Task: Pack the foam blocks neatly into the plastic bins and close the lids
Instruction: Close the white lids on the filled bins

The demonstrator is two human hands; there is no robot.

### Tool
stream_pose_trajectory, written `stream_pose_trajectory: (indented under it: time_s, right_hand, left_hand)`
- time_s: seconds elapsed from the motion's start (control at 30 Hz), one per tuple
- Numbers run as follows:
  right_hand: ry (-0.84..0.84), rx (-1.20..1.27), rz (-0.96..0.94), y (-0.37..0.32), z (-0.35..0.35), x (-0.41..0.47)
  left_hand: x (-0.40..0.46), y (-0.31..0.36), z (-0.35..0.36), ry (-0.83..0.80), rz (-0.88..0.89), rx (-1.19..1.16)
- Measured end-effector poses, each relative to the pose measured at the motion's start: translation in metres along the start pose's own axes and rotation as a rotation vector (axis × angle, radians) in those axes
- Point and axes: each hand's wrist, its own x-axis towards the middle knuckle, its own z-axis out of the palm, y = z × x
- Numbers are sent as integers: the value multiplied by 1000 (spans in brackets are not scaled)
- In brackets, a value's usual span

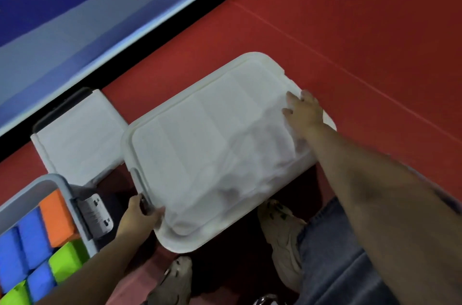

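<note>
Lid [212, 144]: white, held tilted above the red floor [350, 42], beside the bin [57, 182] at lower left, likely being carried over to close it.
Left hand [136, 214]: grip pinches the lid's near edge.
Right hand [303, 111]: fingers spread flat on the far end, steadying.
Blocks [32, 247]: packed in the bin.
Room: open floor to the right; feet below.

The lid [207, 144] is milky, translucent plastic with a smooth, dull sheen and faint moulded panels. The open bin [62, 184] at the floor's lower left has a pale grey plastic rim and a clip of the same smooth plastic. Inside it the foam blocks [37, 249] look matt and soft-surfaced. The red floor [350, 29] is matt, with a thin seam. The trouser leg [332, 254] is blue denim cloth; the shoes [287, 237] look like worn fabric.
</note>
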Motion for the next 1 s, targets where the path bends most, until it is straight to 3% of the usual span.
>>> stream_pose_trajectory:
  time_s: [0.17, 0.33, 0.57, 0.73, 1.0]
  right_hand:
    - [67, -18, 135, 12, -9, 17]
    - [-266, 397, 446, 44, -18, 32]
    - [-221, 687, 341, 55, -17, 46]
    - [-12, 479, 213, 51, -13, 49]
    - [114, 78, 94, 36, 1, 44]
  left_hand:
    - [3, 3, -1, -31, -65, -19]
    - [8, 12, 12, -45, -121, -21]
    - [19, 18, 5, -70, -119, 144]
    - [17, 28, 2, -45, -51, 287]
    - [8, 18, 6, -127, -94, 65]
